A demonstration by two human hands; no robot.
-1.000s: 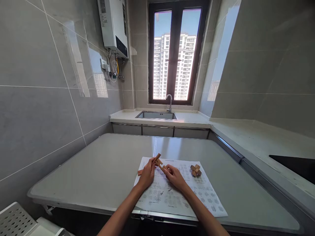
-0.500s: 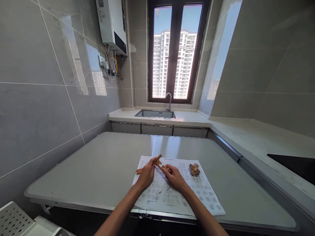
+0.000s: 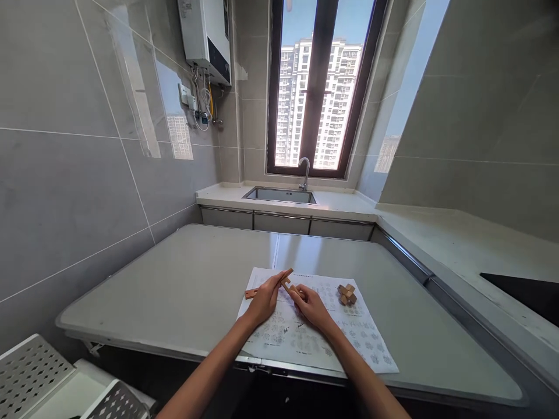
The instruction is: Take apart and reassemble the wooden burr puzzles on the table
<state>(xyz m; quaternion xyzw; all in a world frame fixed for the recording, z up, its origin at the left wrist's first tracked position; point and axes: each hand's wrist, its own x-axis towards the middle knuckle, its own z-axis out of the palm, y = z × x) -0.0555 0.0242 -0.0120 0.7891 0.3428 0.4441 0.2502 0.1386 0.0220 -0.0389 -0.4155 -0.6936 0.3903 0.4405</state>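
My left hand (image 3: 265,298) is closed around a notched wooden puzzle piece (image 3: 287,273), whose end sticks up past the fingertips. My right hand (image 3: 311,304) pinches another notched wooden piece (image 3: 288,285), and the two pieces meet or overlap between the hands. Just left of my left hand lies a reddish-brown wooden piece (image 3: 251,294), partly hidden behind the hand. Under both hands is a printed paper sheet (image 3: 367,349) with rows of small puzzle drawings and some pen marks. An assembled wooden burr puzzle (image 3: 347,294) rests on the sheet, right of my right hand.
The sheet lies on a pale folding table (image 3: 174,291) with a metal latch at its front edge. Beyond stand a counter with a sink (image 3: 279,195) and tap (image 3: 304,174). A white perforated rack (image 3: 35,372) is at the lower left. A dark hob (image 3: 524,297) sits at right.
The camera view has tilted down and shifted slightly left. Both hands keep their hold on the wooden pieces, which sit at nearly the same angle to each other.
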